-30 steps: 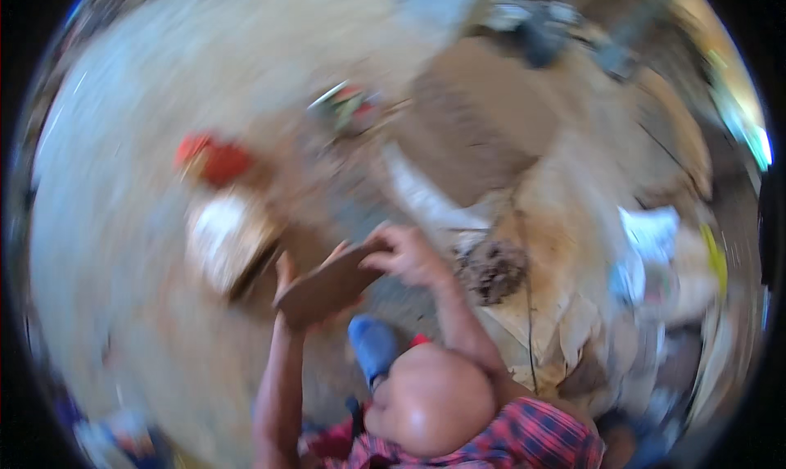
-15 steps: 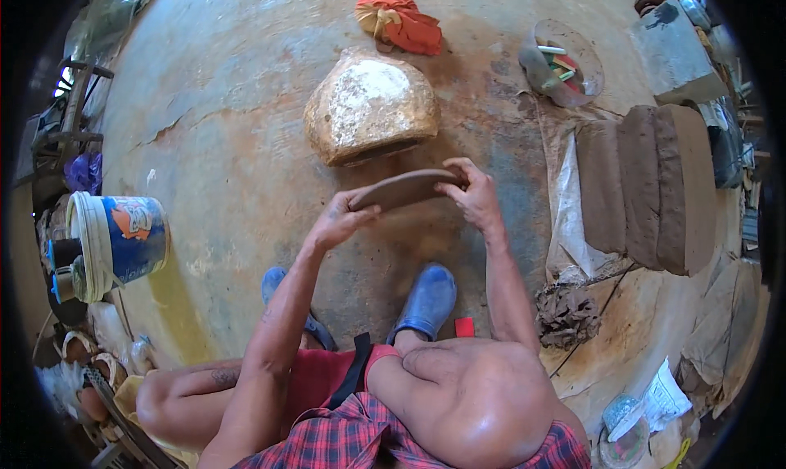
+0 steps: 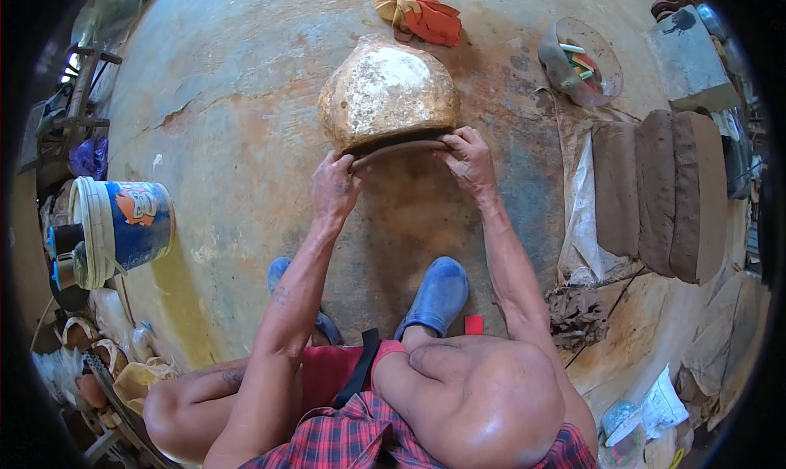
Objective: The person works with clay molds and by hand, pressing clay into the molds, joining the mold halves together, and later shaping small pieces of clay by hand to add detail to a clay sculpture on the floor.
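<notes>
Between my two hands stretches a curved slab of brown clay (image 3: 396, 149), seen nearly edge-on. My left hand (image 3: 336, 181) is closed on its left end, and my right hand (image 3: 470, 162) pinches the right end. The slab lies right at the near edge of a rounded, tan block-like form (image 3: 391, 92) whose top is patched with white. Whether slab and form touch, I cannot tell. The form rests on the floor, its near lower side dark.
Stacked brown clay slabs (image 3: 657, 194) lie on the right over a white sheet (image 3: 583, 211). Behind them stand a clear tub (image 3: 583, 63) with small coloured pieces and a grey block (image 3: 693, 59). A red cloth bundle (image 3: 419, 12) lies beyond the form; a blue-white bucket (image 3: 124, 227) stands left.
Both hands have carried the clay slab forward to the near edge of the rounded form. The slab has gone from tilted, with its face showing, to nearly edge-on and bowed.
</notes>
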Demonstrator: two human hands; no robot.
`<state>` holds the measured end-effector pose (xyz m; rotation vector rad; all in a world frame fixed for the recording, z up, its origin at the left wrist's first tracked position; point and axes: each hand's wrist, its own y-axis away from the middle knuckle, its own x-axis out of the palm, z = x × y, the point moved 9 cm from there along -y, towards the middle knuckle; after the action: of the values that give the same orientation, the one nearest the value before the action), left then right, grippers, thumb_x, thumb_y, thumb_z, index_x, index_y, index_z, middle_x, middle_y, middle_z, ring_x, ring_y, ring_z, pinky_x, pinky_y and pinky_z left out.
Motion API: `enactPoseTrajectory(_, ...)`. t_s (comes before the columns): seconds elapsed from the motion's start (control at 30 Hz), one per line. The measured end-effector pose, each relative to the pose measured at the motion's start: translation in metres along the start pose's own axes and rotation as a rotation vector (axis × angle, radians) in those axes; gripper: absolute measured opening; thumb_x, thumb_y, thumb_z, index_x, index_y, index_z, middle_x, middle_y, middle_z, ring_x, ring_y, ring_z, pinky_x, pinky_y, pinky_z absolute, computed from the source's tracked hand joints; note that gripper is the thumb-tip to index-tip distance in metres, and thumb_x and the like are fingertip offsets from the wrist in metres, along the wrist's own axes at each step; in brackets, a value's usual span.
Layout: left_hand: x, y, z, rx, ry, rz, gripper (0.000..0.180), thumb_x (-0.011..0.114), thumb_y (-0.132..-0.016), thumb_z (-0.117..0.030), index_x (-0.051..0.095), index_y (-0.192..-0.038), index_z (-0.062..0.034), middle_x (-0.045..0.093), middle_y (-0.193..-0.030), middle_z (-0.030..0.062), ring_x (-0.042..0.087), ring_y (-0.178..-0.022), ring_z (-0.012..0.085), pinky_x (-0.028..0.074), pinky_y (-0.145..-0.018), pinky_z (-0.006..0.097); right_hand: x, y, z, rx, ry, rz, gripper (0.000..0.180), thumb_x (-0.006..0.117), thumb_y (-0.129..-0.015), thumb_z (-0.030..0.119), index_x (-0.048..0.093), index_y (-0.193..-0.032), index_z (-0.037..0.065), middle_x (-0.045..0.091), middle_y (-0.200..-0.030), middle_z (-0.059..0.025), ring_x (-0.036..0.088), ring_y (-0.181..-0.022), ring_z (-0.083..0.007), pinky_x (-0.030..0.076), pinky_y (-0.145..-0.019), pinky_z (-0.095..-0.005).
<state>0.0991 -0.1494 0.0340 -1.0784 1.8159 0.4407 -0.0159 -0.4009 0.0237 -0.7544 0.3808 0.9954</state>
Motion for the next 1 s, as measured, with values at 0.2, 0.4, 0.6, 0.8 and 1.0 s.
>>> enactPoseTrajectory(0.2, -0.006, -0.002, -0.003, 0.016, -0.034, -0.144, 0.031, 0.085, -0.084, -0.033, 0.071, -0.091, -0.0061, 0.066, -0.085, 0.0132, 0.067, -0.078, 0.0350, 0.052, -0.069, 0.047, -0.004, -0.005, 0.005, -0.027, 0.094, -0.069, 0.031, 0.088, -0.076, 0.017, 0.075, -0.103, 0.007, 0.067, -0.098, -0.0113, 0.066, -0.095, -0.0326, 0.055, -0.083, -0.0442)
enactPoseTrajectory(0.4, -0.005, 0.002, 0.003, 0.043, 0.059, -0.215, 0.031, 0.082, -0.088, -0.033, 0.065, -0.090, -0.0070, 0.066, -0.082, 0.0120, 0.067, -0.077, 0.0352, 0.052, -0.068, 0.047, -0.004, -0.003, 0.012, -0.069, 0.143, -0.131, 0.035, 0.089, -0.077, 0.014, 0.072, -0.105, 0.003, 0.068, -0.101, -0.0116, 0.068, -0.091, -0.0328, 0.057, -0.078, -0.0423)
enactPoseTrajectory(0.6, -0.006, 0.002, 0.004, 0.077, 0.060, -0.298, 0.037, 0.086, -0.084, -0.034, 0.065, -0.097, -0.0073, 0.068, -0.081, 0.0121, 0.069, -0.075, 0.0329, 0.053, -0.067, 0.044, -0.002, -0.002, 0.007, -0.089, 0.167, -0.187, 0.041, 0.088, -0.077, 0.020, 0.067, -0.110, 0.008, 0.065, -0.099, -0.0118, 0.067, -0.096, -0.0334, 0.057, -0.080, -0.0443)
enactPoseTrajectory(0.8, -0.012, -0.009, 0.016, -0.134, 0.047, -0.218, 0.066, 0.093, -0.075, -0.033, 0.063, -0.129, -0.0093, 0.070, -0.093, 0.0148, 0.071, -0.084, 0.0308, 0.054, -0.070, 0.045, -0.009, -0.009, -0.003, -0.046, 0.246, -0.201, 0.062, 0.092, -0.072, 0.027, 0.064, -0.125, 0.014, 0.065, -0.117, -0.0104, 0.066, -0.106, -0.0329, 0.059, -0.082, -0.0440)
enactPoseTrajectory(1.0, -0.031, -0.030, -0.016, 0.290, -0.132, -0.209, 0.095, 0.092, -0.074, -0.029, 0.049, -0.158, -0.0213, 0.047, -0.161, 0.0180, 0.043, -0.149, 0.0386, 0.048, -0.113, 0.047, -0.012, -0.047, 0.012, -0.299, 0.289, 0.035, 0.101, 0.094, -0.063, 0.034, 0.052, -0.155, 0.032, 0.054, -0.153, -0.0109, 0.053, -0.138, -0.0366, 0.053, -0.110, -0.0452)
